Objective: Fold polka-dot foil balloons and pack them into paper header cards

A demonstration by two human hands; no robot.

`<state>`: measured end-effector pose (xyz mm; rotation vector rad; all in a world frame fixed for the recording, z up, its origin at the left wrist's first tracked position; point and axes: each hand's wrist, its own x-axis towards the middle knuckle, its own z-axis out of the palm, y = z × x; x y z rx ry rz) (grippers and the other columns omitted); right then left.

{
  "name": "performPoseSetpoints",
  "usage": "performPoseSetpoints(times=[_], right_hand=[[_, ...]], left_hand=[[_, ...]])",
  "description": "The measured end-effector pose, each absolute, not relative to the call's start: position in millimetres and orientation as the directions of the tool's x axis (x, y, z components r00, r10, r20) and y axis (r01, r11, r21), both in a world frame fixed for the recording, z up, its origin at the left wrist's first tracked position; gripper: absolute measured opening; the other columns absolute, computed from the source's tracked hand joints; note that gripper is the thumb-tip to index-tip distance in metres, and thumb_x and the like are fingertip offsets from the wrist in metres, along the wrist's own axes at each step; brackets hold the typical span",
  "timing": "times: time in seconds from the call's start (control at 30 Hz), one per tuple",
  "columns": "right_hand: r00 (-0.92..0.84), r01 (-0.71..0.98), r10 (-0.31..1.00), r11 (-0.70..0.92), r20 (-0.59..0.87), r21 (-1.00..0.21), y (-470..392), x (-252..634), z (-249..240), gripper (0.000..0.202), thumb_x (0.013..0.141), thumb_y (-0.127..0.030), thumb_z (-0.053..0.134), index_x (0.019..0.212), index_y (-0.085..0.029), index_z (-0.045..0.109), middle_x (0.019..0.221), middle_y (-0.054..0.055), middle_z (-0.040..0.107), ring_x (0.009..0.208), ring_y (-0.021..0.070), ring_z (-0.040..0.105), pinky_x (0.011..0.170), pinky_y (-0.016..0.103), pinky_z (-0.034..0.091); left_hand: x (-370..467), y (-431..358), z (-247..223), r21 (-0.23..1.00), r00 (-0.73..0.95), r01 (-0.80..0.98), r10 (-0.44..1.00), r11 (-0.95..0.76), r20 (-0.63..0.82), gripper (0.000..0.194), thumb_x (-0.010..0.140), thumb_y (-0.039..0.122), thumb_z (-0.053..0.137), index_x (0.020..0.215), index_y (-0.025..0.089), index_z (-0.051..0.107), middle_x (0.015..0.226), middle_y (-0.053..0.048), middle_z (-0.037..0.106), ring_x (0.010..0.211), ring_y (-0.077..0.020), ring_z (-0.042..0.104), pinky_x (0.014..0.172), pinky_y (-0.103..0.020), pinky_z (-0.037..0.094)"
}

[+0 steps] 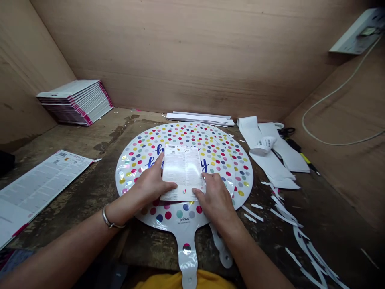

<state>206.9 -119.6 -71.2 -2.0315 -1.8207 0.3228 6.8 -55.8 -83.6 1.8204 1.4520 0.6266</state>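
Note:
Both hands hold a white printed card (182,174) with small text, a barcode at its top and a small logo near its lower edge. My left hand (153,178) grips its left side, thumb across the front. At the lower right corner, my right hand (215,194) has its thumb on the face and fingers curled at the edge. Beneath the card lies a flat, uninflated foil balloon (135,148) with coloured dots, blue lettering partly hidden by the card, and a long white tail pointing toward me. A second dotted balloon (244,172) shows from under it at the right.
Printed cards (45,188) lie at the left, and a thick stack of packs (78,102) stands in the back left corner. White strips (198,118) rest along the back wall. Label paper (267,152), a yellow-black cutter (302,156) and curled scraps (300,237) are on the right.

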Motion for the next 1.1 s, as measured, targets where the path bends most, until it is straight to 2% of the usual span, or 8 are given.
performPoseSetpoints(times=[0.1, 0.23, 0.4, 0.6, 0.77, 0.93, 1.03, 1.1], right_hand=[[0.208, 0.69, 0.977, -0.107, 0.055, -0.716, -122, 219, -68, 0.062, 0.072, -0.033, 0.066, 0.129, -0.016, 0.045, 0.12, 0.015, 0.054, 0.105, 0.0298, 0.054, 0.089, 0.047, 0.045], [-0.004, 0.07, 0.982, -0.186, -0.186, -0.98, -127, 230, -66, 0.045, 0.075, -0.044, 0.064, 0.112, -0.017, 0.06, 0.097, 0.008, 0.068, 0.076, 0.0197, 0.063, 0.066, 0.034, 0.053], [0.088, -0.194, 0.958, -0.251, -0.272, -0.948, -139, 232, -67, 0.036, 0.075, -0.051, 0.064, 0.081, -0.016, 0.068, 0.065, 0.003, 0.068, 0.049, 0.0145, 0.057, 0.044, 0.026, 0.047], [-0.081, -0.415, 0.944, -0.325, -0.321, -0.85, -158, 224, -58, 0.038, 0.074, -0.036, 0.07, 0.108, -0.021, 0.061, 0.102, 0.006, 0.068, 0.08, 0.0181, 0.065, 0.067, 0.031, 0.054], [-0.023, -0.536, 0.958, -0.253, -0.285, -0.805, -163, 199, -69, 0.052, 0.072, -0.028, 0.071, 0.121, -0.026, 0.053, 0.113, 0.005, 0.064, 0.09, 0.0194, 0.063, 0.072, 0.031, 0.052], [-0.041, -0.341, 0.972, -0.233, -0.233, -0.911, -161, 208, -75, 0.043, 0.08, -0.034, 0.061, 0.121, -0.022, 0.052, 0.112, 0.009, 0.063, 0.093, 0.0221, 0.062, 0.077, 0.037, 0.051], [0.24, 0.262, 0.963, 0.058, 0.123, -0.963, -161, 224, -65, 0.039, 0.079, -0.032, 0.063, 0.116, -0.022, 0.055, 0.109, 0.009, 0.061, 0.099, 0.0242, 0.056, 0.086, 0.043, 0.047], [0.124, 0.649, 0.899, 0.247, 0.42, -0.72, -161, 230, -56, 0.03, 0.078, -0.026, 0.064, 0.108, -0.023, 0.06, 0.105, 0.008, 0.06, 0.101, 0.0241, 0.052, 0.091, 0.044, 0.043]], left_hand=[[14, -74, -80, 0.983, 0.235, 0.179, 0.968, 0.049, -0.091, 0.093, 0.075, 0.031, 0.066, 0.146, 0.022, 0.007, 0.105, -0.01, 0.067, 0.087, -0.0236, 0.067, 0.069, -0.036, 0.054], [28, -101, -68, 0.987, 0.23, -0.134, 0.972, 0.091, -0.059, 0.065, 0.075, 0.033, 0.068, 0.131, 0.018, 0.041, 0.122, -0.01, 0.06, 0.11, -0.0259, 0.058, 0.092, -0.041, 0.049], [41, -117, -66, 0.968, 0.287, -0.101, 0.938, 0.231, -0.194, 0.054, 0.067, 0.033, 0.075, 0.115, 0.017, 0.055, 0.116, -0.009, 0.065, 0.105, -0.0275, 0.061, 0.091, -0.042, 0.049], [49, -121, -83, 0.935, 0.255, -0.255, 0.95, 0.248, -0.182, 0.051, 0.074, 0.036, 0.07, 0.118, 0.017, 0.053, 0.118, -0.01, 0.064, 0.106, -0.028, 0.061, 0.089, -0.043, 0.05], [52, -122, -81, 0.943, 0.219, -0.24, 0.959, 0.232, -0.18, 0.05, 0.074, 0.035, 0.07, 0.118, 0.016, 0.053, 0.117, -0.01, 0.064, 0.106, -0.0285, 0.061, 0.087, -0.042, 0.051], [50, -122, -81, 0.945, 0.196, -0.244, 0.965, 0.218, -0.172, 0.05, 0.074, 0.034, 0.07, 0.118, 0.017, 0.053, 0.118, -0.01, 0.064, 0.106, -0.0278, 0.061, 0.09, -0.042, 0.049], [49, -123, -85, 0.945, 0.17, -0.248, 0.97, 0.214, -0.175, 0.052, 0.074, 0.034, 0.071, 0.119, 0.017, 0.052, 0.121, -0.01, 0.062, 0.111, -0.028, 0.058, 0.093, -0.043, 0.047], [50, -124, -85, 0.941, 0.172, -0.257, 0.968, 0.222, -0.181, 0.053, 0.074, 0.035, 0.071, 0.12, 0.017, 0.052, 0.121, -0.011, 0.062, 0.111, -0.0286, 0.058, 0.093, -0.043, 0.047]])
